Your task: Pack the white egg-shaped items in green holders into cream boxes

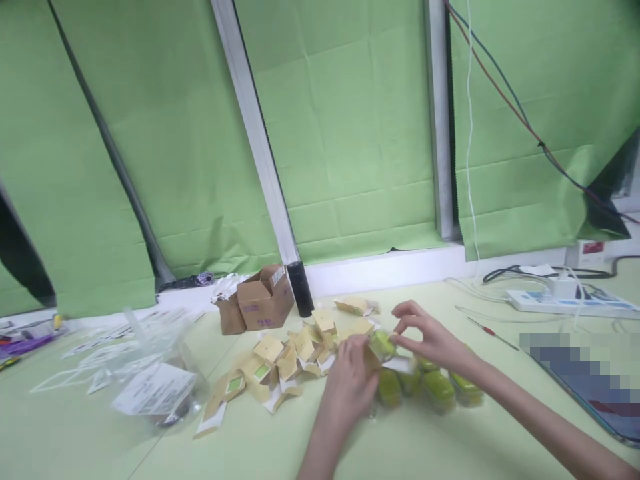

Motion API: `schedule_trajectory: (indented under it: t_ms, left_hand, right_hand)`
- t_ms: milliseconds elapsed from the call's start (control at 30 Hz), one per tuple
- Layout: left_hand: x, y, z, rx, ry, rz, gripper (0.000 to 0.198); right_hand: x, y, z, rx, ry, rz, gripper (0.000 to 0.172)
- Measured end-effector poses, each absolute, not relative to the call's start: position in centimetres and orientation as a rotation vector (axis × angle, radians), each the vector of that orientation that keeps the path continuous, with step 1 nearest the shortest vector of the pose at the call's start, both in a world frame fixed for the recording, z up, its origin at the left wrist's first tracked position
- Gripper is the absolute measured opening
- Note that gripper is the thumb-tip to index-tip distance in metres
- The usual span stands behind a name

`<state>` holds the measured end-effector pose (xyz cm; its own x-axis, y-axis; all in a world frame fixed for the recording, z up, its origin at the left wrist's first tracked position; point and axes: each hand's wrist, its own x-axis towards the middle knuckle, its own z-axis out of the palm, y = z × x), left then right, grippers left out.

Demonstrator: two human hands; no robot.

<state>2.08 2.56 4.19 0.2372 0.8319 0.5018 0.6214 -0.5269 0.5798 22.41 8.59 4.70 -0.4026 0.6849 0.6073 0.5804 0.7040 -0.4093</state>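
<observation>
My left hand and my right hand meet over the table and pinch a small green wrapped item between them, fingers closed on it. Just under my right wrist lie several more green wrapped items in a row. To the left spreads a pile of small tan cardboard boxes, some folded flat, some with a green window. The picture is blurred, so the item's details are unclear.
An open brown carton and a black cylinder stand at the back. A clear plastic bag with a label lies left. A white power strip, cables, a red-tipped tool and a dark flat device lie right.
</observation>
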Motion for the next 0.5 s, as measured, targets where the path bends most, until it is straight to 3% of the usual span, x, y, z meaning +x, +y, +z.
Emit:
schedule_trajectory:
  t_ms: [133, 300, 500]
  left_hand:
    - [-0.1, 4.0, 4.3, 1.932, 1.441, 1.379, 0.044]
    - [0.5, 5.5, 3.6, 1.381, 1.267, 1.543, 0.057]
    - [3.2, 6.6, 3.7, 0.972, 0.906, 1.475, 0.033]
  right_hand:
    - [26.0, 11.7, 4.3, -1.086, -1.969, 0.241, 0.033]
    - [30.4, 14.3, 0.9, -1.307, -2.016, 0.118, 0.016]
    - [30.1, 13.7, -0.4, -1.244, -2.170, -0.174, 0.013]
